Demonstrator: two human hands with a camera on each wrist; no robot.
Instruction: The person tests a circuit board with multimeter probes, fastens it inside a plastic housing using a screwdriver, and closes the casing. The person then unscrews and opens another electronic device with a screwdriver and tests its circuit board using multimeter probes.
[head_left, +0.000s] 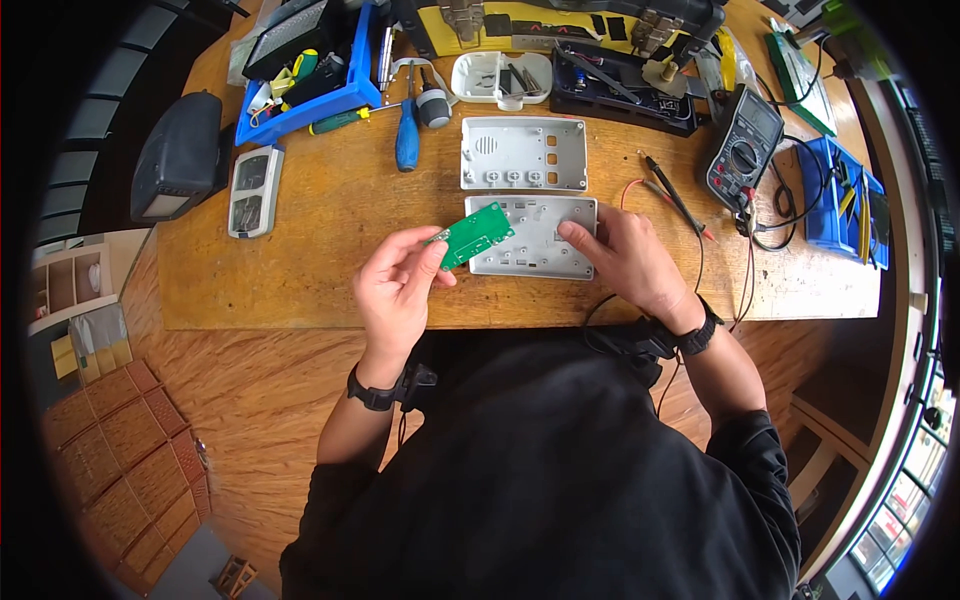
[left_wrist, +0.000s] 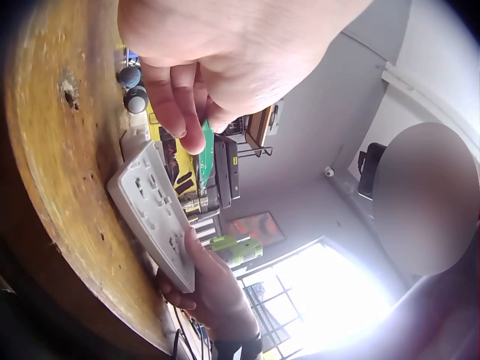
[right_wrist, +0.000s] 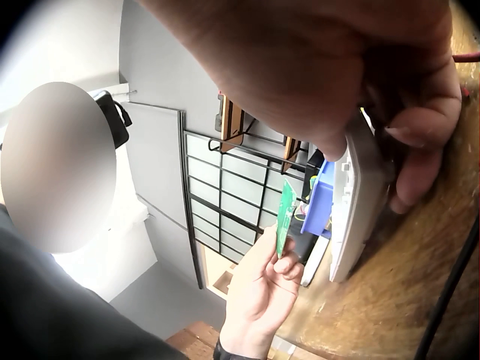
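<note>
My left hand [head_left: 395, 290] pinches a green circuit board [head_left: 477, 236] by its lower left end, between thumb and fingers. The board is tilted and overlaps the left part of a light grey plastic housing half [head_left: 545, 238] in the head view. With its thumb on the inner face and fingers beneath the edge, my right hand [head_left: 640, 262] grips the housing half at its right end. Small posts and slots show inside this shell. In the right wrist view, the housing's edge [right_wrist: 352, 217] is tipped up from the wooden table. Directly behind it lies the matching housing half [head_left: 523, 153], with square cutouts.
A multimeter [head_left: 742, 150] with probe leads [head_left: 675, 200] lies at the right, near a blue bin [head_left: 845, 205]. Screwdrivers [head_left: 407, 135], a white case [head_left: 500, 78], a black tray [head_left: 625, 95] and a blue tool bin [head_left: 310, 105] line the back. A grey-white box [head_left: 255, 192] stands left.
</note>
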